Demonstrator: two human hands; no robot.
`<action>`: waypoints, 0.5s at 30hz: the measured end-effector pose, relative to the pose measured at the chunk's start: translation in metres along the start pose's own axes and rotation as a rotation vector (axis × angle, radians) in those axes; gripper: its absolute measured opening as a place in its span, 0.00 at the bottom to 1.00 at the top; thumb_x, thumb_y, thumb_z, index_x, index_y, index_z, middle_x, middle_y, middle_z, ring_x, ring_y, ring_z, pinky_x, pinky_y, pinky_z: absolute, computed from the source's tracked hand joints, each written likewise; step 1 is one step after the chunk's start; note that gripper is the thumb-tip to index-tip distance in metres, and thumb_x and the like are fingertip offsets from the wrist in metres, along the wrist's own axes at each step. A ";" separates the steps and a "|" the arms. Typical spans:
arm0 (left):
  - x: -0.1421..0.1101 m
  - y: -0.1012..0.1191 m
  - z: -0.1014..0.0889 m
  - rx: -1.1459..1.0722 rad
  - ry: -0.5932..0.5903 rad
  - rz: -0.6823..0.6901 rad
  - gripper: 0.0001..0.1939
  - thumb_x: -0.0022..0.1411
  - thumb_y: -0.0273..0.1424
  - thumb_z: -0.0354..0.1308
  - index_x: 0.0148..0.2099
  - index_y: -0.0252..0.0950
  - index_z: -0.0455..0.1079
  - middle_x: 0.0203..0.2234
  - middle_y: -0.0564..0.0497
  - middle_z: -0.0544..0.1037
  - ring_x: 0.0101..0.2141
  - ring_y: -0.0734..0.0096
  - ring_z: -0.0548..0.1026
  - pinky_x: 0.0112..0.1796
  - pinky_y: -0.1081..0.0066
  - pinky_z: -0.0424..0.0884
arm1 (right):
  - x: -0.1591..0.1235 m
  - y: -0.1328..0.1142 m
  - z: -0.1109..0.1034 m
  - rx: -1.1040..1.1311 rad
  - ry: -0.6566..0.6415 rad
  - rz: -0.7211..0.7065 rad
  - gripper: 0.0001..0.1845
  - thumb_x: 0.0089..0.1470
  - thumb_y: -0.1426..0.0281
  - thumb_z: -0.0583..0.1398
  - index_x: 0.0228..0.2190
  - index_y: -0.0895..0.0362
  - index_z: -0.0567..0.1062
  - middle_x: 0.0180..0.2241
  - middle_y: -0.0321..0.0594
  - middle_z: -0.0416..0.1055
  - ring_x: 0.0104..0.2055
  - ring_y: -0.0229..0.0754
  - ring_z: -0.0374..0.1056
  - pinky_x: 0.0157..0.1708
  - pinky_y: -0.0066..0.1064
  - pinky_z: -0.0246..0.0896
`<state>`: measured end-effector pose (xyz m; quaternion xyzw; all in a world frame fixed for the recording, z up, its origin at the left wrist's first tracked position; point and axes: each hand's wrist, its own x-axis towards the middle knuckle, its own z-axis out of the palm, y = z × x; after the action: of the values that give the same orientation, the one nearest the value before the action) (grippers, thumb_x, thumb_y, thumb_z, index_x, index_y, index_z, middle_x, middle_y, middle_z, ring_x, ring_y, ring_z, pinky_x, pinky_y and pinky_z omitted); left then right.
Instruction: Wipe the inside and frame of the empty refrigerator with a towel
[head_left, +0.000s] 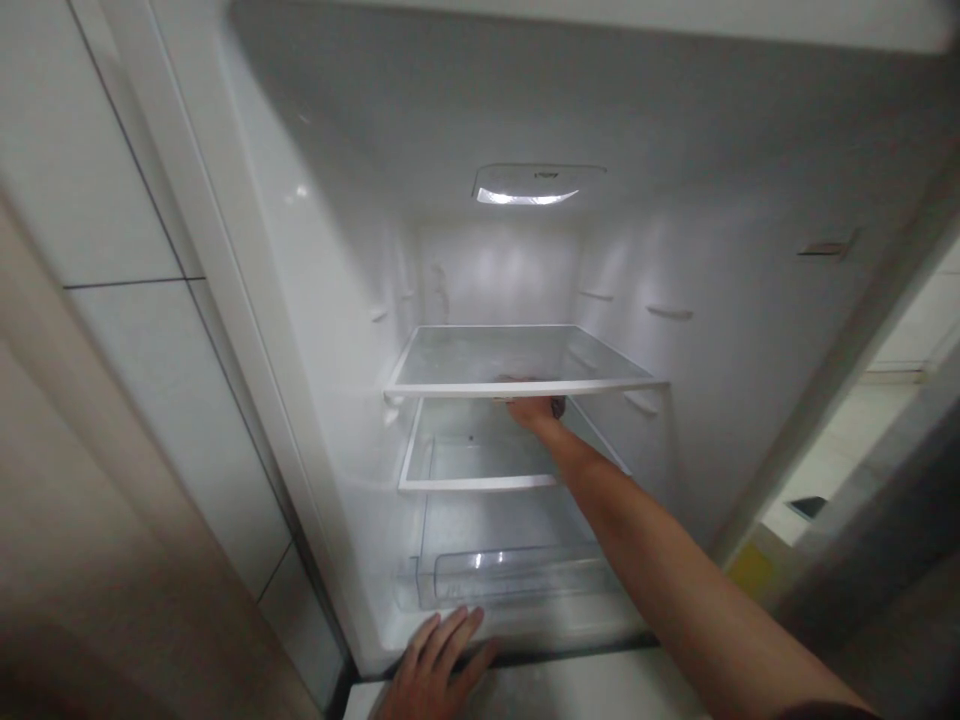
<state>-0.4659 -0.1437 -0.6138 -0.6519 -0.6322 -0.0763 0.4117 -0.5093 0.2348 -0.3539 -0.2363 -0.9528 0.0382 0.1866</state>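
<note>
My right arm reaches into a white refrigerator (pixel 330 420). My right hand (pixel 531 410) is between the upper glass shelf (pixel 480 388) and the lower glass shelf (pixel 480 484). The upper shelf's front rim partly covers its fingers, which look curled. A small dark, patterned bit of something (pixel 558 406) shows beside that hand; its kind cannot be made out. At the bottom, my left hand (pixel 439 665) rests with fingers stretched out on the white ledge at the refrigerator's front edge, holding nothing.
A clear plastic drawer (pixel 517 575) sits low in the refrigerator. A lit lamp (pixel 529 190) is on the ceiling inside. Shelf supports (pixel 669 313) stick out from the side walls. White wall tiles (pixel 217 430) are close on the left.
</note>
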 end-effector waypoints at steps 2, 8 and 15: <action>0.000 0.001 -0.004 -0.007 -0.037 -0.010 0.28 0.75 0.38 0.57 0.74 0.55 0.64 0.70 0.53 0.71 0.67 0.60 0.64 0.72 0.55 0.44 | -0.009 -0.031 0.005 -0.017 -0.049 -0.072 0.22 0.66 0.69 0.56 0.57 0.56 0.81 0.53 0.55 0.78 0.57 0.62 0.71 0.60 0.54 0.66; 0.010 -0.005 -0.027 -0.108 -0.049 0.011 0.47 0.63 0.67 0.57 0.75 0.47 0.65 0.69 0.49 0.72 0.68 0.54 0.63 0.69 0.58 0.50 | -0.064 -0.114 0.011 0.024 -0.108 -0.411 0.26 0.67 0.57 0.60 0.65 0.41 0.73 0.60 0.41 0.73 0.60 0.54 0.68 0.56 0.46 0.70; 0.007 -0.003 -0.033 -0.137 -0.089 -0.004 0.45 0.65 0.61 0.60 0.77 0.47 0.60 0.73 0.50 0.67 0.69 0.53 0.63 0.70 0.57 0.50 | -0.115 -0.063 -0.013 -0.087 -0.054 -0.187 0.24 0.66 0.55 0.62 0.60 0.44 0.74 0.59 0.46 0.70 0.60 0.56 0.66 0.55 0.49 0.69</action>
<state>-0.4527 -0.1596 -0.5863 -0.6800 -0.6443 -0.0912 0.3377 -0.4384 0.1252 -0.3706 -0.1534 -0.9761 -0.0145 0.1530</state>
